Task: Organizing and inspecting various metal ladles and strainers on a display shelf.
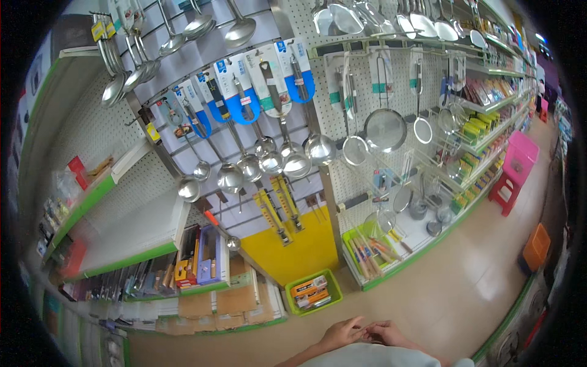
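My left hand (341,333) and my right hand (384,332) are close together at the bottom of the view, in front of my pale clothing. Their fingertips meet or nearly meet; whether anything small lies between them cannot be told. Ahead, steel ladles (230,178) hang in a row, several with blue and white cards. To their right hang wire-mesh strainers (385,130) on a pegboard. On the floor before me stands a green plastic basket (338,293) with orange boxes (310,291) in it.
Shelves with green edges (124,268) run along the left. At the right, a pink bin (521,151) rests on a red stool (506,189) in the aisle, with an orange container (536,247) nearer. A person (541,82) is far down the aisle.
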The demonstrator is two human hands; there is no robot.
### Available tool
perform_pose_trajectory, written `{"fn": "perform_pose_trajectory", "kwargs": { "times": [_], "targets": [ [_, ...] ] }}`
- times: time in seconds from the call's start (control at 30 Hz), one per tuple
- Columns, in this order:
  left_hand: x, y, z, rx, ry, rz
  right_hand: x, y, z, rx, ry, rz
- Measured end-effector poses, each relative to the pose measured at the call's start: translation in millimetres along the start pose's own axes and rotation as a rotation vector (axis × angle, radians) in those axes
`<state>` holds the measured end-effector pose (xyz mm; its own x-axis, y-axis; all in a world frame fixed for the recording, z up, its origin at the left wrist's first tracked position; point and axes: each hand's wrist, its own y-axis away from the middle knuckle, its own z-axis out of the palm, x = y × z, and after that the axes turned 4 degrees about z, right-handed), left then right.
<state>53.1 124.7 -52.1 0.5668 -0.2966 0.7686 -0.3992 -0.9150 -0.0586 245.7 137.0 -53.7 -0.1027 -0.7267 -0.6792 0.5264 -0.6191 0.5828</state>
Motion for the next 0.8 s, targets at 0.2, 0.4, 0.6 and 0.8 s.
{"fn": "perform_pose_trajectory", "kwargs": {
  "times": [0.2, 0.4, 0.6, 0.8],
  "targets": [
    [51, -74, 10, 0.141, -0.057, 0.103, -34, 34, -62, 0.094, -0.123, -0.053],
    [66, -141, -10, 0.543, 0.057, 0.055, -26, 69, -143, 0.197, -0.169, -0.06],
    [71, -166, -19, 0.769, 0.326, 0.004, -34, 78, -167, 0.28, -0.083, 0.14],
    [82, -213, -139, 1.133, 0.183, 0.131, -57, 74, -173, 0.195, 0.006, 0.142]
  ]
}}
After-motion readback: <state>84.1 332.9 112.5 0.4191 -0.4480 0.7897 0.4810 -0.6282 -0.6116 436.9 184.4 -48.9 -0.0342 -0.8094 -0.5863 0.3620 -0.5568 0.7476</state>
